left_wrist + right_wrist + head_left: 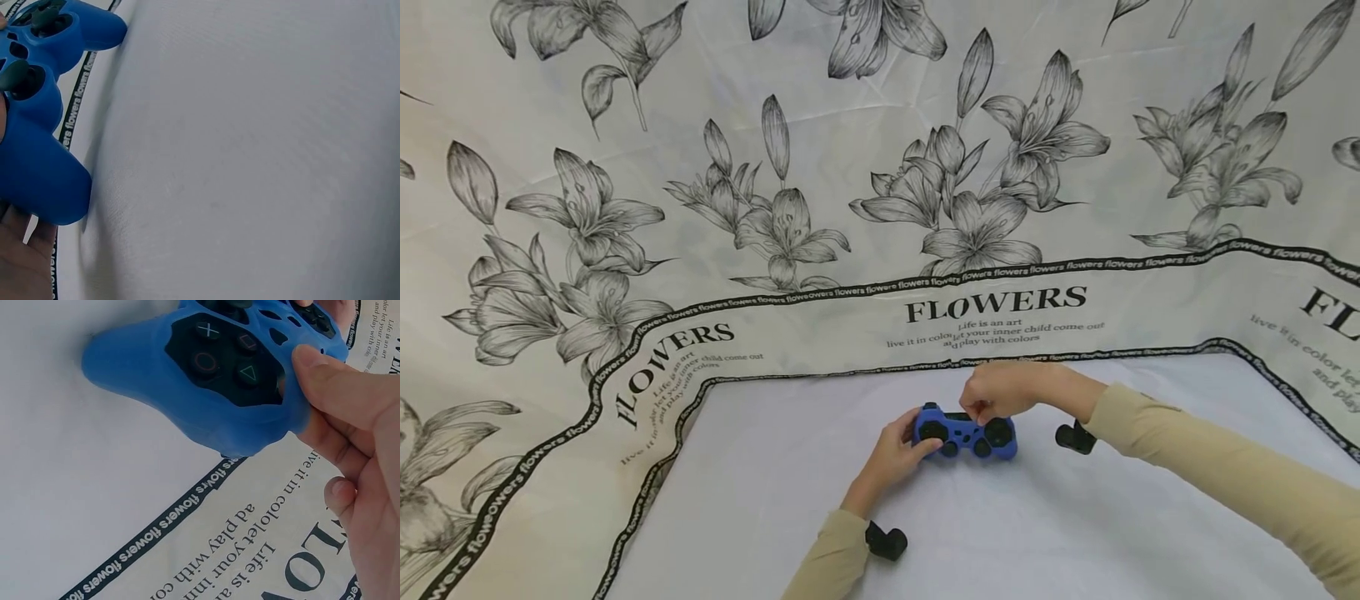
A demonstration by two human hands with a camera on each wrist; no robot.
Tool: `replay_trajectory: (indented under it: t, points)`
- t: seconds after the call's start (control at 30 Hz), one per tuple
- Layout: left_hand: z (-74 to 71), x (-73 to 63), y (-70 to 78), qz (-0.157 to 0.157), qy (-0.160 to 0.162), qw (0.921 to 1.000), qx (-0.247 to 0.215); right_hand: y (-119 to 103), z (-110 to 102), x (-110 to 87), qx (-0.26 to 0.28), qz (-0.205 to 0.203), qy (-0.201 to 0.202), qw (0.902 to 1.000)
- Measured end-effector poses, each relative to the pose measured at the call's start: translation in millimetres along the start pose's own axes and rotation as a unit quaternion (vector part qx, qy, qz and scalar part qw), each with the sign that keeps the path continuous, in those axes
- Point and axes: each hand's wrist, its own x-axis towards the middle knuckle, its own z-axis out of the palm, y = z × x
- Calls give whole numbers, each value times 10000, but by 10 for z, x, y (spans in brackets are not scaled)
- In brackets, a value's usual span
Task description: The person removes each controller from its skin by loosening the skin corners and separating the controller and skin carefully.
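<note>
A game controller (956,428) in a blue silicone cover is held over the white tabletop, its buttons and sticks facing up. My left hand (891,454) grips its left end, thumb on top near the directional pad. In the left wrist view, fingers show beneath the blue handle (44,172). My right hand (1003,390) comes over the far edge and pinches the cover near the middle. In the right wrist view, the thumb of the right hand (359,406) presses on the blue rim beside the symbol buttons (225,356), with the other fingers curled underneath.
The white tabletop (760,483) spreads under both hands. Behind it hangs a pale cloth (820,333) printed with lilies and lettering. A black device (887,543) sits at the left wrist and another black device (1075,437) at the right wrist.
</note>
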Motion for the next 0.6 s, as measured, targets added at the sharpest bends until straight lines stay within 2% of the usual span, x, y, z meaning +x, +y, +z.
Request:
replay_trajectory:
  t: [0.1,0.23,0.37,0.6]
  points:
    - [16,-5,25,-120,-16,9999,37,3,36,-37,-212,-25,117,9997]
    - [-11,3,38,-264,-37,9996,80,16,60,-46,-589,-292,428,9969]
    - [-23,16,35,-279,-95,9996,43,29,67,-77,-958,-374,576,9930]
    - [-35,17,32,-247,-192,9995,91,48,50,-137,-1061,-554,804,9895]
